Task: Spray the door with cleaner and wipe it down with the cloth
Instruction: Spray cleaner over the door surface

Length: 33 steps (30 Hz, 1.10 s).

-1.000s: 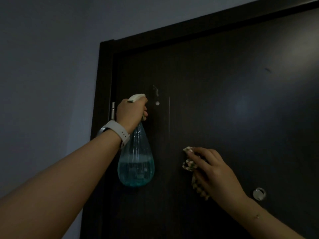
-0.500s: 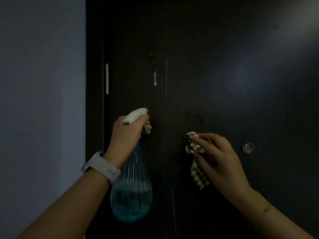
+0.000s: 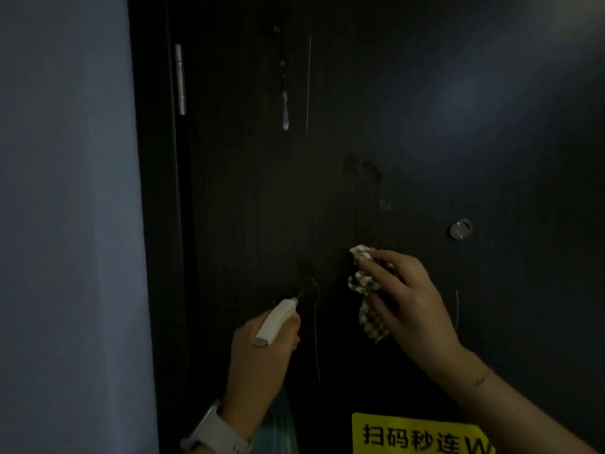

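Observation:
A dark brown door (image 3: 409, 109) fills most of the view, with wet drips of cleaner (image 3: 285, 109) running down its upper middle. My left hand (image 3: 262, 362) grips the spray bottle (image 3: 278, 319) by its white head, nozzle almost touching the door; the bluish bottle body is mostly hidden below the hand. My right hand (image 3: 412, 299) holds a crumpled checked cloth (image 3: 363, 283) pressed against the door, to the right of the nozzle.
A round metal peephole (image 3: 460, 229) sits right of the cloth. A yellow sticker (image 3: 419, 435) with black characters is at the bottom. A silver hinge (image 3: 179, 78) is on the door's left edge, beside the dark frame (image 3: 154, 191) and a grey-blue wall (image 3: 65, 208).
The view has dropped down the door. My left hand lowered the spray bottle, and my right hand with the cloth also moved lower. The drips have run further down.

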Available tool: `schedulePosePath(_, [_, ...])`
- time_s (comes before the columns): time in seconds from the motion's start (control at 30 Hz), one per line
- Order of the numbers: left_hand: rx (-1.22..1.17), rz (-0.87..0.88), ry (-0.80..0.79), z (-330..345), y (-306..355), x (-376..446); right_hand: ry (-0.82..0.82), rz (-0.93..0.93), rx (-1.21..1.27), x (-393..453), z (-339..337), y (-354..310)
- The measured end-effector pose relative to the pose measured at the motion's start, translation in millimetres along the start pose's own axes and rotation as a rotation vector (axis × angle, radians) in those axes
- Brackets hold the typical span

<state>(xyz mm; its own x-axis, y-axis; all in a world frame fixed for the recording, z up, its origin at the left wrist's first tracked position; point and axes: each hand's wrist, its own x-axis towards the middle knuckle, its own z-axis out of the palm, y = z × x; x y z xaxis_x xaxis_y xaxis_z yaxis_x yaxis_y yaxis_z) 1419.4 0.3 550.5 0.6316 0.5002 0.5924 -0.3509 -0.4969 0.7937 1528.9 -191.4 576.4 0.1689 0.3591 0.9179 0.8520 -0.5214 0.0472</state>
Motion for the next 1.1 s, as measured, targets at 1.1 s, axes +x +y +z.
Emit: schedulePosePath(1.1, [-0.319,0.299,-0.052,114.9,316.1,115.6,0.249,0.026,-0.155,87.0,-154.8,126.0])
